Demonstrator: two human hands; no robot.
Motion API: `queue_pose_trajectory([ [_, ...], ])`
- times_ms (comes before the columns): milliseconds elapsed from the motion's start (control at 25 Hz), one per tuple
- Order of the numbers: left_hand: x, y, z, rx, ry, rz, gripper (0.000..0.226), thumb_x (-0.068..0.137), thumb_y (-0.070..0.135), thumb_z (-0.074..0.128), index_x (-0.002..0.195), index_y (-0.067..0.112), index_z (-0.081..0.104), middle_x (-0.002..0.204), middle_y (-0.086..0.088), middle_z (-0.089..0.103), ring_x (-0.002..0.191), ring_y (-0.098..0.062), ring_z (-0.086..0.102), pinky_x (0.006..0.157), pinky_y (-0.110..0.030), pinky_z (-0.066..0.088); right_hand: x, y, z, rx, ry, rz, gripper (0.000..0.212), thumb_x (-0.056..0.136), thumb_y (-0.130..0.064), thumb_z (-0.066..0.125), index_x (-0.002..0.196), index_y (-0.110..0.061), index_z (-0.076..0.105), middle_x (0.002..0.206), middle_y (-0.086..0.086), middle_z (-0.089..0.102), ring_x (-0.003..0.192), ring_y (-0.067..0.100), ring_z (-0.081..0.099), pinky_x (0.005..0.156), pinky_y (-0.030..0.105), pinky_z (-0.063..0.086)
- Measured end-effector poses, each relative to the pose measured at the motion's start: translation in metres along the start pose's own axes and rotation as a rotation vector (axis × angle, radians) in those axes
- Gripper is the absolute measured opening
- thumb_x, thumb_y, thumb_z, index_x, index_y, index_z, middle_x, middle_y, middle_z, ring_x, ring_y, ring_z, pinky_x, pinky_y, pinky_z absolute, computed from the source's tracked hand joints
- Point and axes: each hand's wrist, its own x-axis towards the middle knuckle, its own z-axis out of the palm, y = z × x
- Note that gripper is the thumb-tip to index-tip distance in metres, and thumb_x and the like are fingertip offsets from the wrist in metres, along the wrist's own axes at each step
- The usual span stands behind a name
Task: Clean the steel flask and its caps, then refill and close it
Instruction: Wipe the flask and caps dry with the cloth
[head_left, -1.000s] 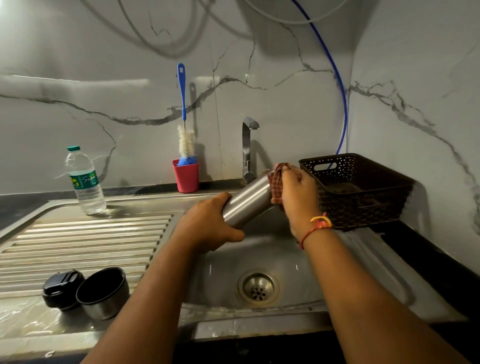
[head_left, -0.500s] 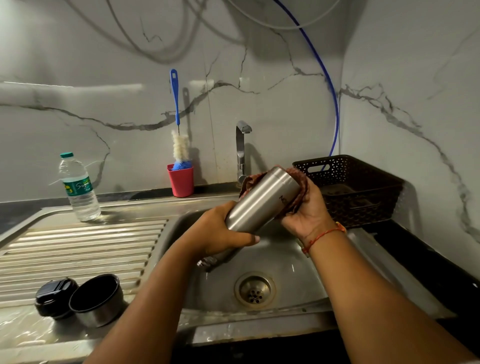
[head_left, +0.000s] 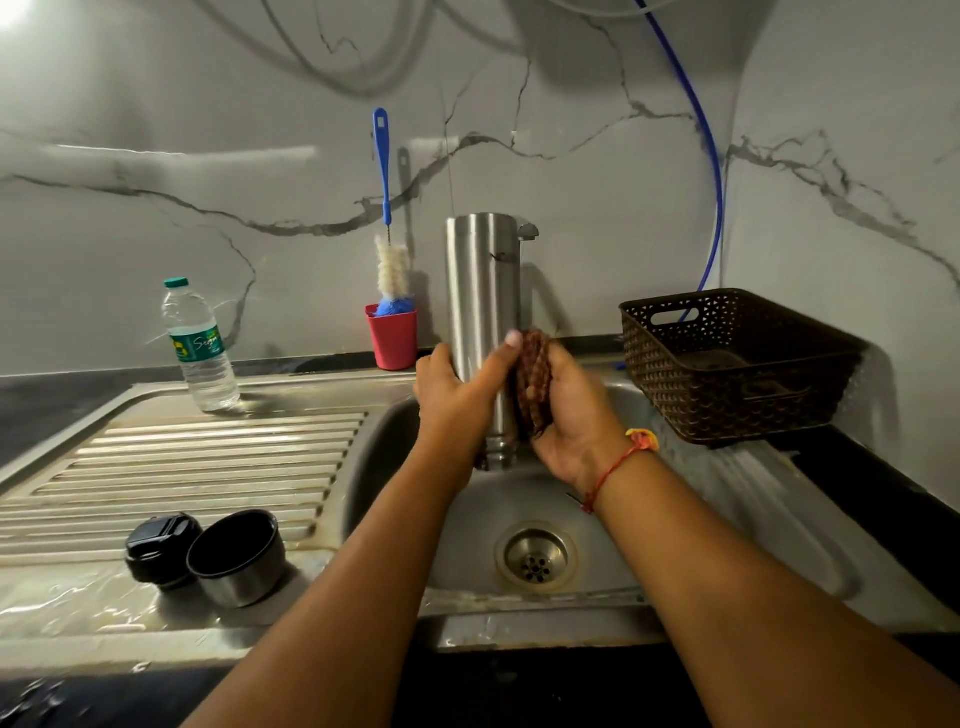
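Observation:
The steel flask (head_left: 480, 291) stands upright and upside down over the sink basin (head_left: 613, 525), its mouth pointing down. My left hand (head_left: 457, 395) grips its lower part, thumb across the front. My right hand (head_left: 566, 415) holds a reddish-brown checked cloth (head_left: 532, 379) against the flask's right side. On the wet draining board (head_left: 182, 467) at the lower left sit the black inner cap (head_left: 158, 548) and the steel cup cap (head_left: 236, 558), open side up, touching each other.
A plastic water bottle (head_left: 200, 345) stands at the back of the draining board. A red cup (head_left: 392, 338) holds a blue-handled bottle brush (head_left: 384, 208). The tap (head_left: 527, 231) is mostly behind the flask. A brown basket (head_left: 737, 364) sits to the right of the sink.
The flask has swung from a tilt to upright with its mouth down. My right hand and the cloth slid from the flask's base to its lower side.

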Motion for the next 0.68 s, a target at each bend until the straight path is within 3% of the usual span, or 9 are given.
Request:
queue_pose_trajectory([
  [120, 0.01, 0.002, -0.008, -0.396, 0.046, -0.138, 0.063, 0.074, 0.063, 0.08, 0.118, 0.023, 0.059, 0.115, -0.017, 0.072, 0.096, -0.028, 0.075, 0.089, -0.051, 0.061, -0.005, 0.009, 0.011, -0.107, -0.032, 0.035, 0.037, 0.099, -0.036, 0.052, 0.118, -0.009, 0.068, 0.113, 0.015, 0.071, 0.105, 0.029, 0.068, 0.092, 0.046, 0.053],
  [360, 0.021, -0.003, -0.021, -0.672, 0.358, -0.207, 0.075, 0.077, 0.064, 0.077, 0.127, 0.014, 0.051, 0.116, -0.02, 0.07, 0.093, -0.033, 0.076, 0.082, -0.052, 0.063, -0.012, 0.022, 0.025, -0.066, 0.014, 0.089, 0.021, 0.097, -0.023, 0.057, 0.103, -0.007, 0.07, 0.086, 0.01, 0.074, 0.074, 0.021, 0.071, 0.059, 0.029, 0.055],
  [440, 0.027, -0.003, -0.026, -0.617, 0.418, -0.18, 0.079, 0.076, 0.067, 0.075, 0.13, 0.016, 0.047, 0.122, -0.018, 0.064, 0.097, -0.031, 0.074, 0.079, -0.048, 0.064, -0.016, 0.023, 0.028, 0.0, 0.016, 0.16, 0.022, 0.094, -0.016, 0.06, 0.108, -0.002, 0.068, 0.089, 0.014, 0.074, 0.078, 0.025, 0.072, 0.064, 0.033, 0.058],
  [600, 0.033, 0.0, -0.035, -0.553, 0.534, -0.104, 0.077, 0.081, 0.061, 0.075, 0.138, 0.021, 0.043, 0.135, -0.009, 0.05, 0.103, -0.024, 0.069, 0.073, -0.035, 0.064, -0.016, 0.016, 0.028, 0.049, 0.068, 0.262, 0.034, 0.091, -0.013, 0.062, 0.118, 0.007, 0.063, 0.107, 0.024, 0.068, 0.097, 0.034, 0.067, 0.093, 0.046, 0.052],
  [680, 0.036, 0.002, -0.044, -0.59, 0.575, -0.126, 0.081, 0.079, 0.063, 0.075, 0.141, 0.024, 0.041, 0.137, -0.003, 0.048, 0.106, -0.022, 0.065, 0.078, -0.037, 0.06, -0.01, 0.012, 0.02, 0.06, 0.112, 0.277, 0.038, 0.09, -0.014, 0.064, 0.121, 0.009, 0.061, 0.112, 0.027, 0.067, 0.103, 0.038, 0.067, 0.091, 0.047, 0.055],
])
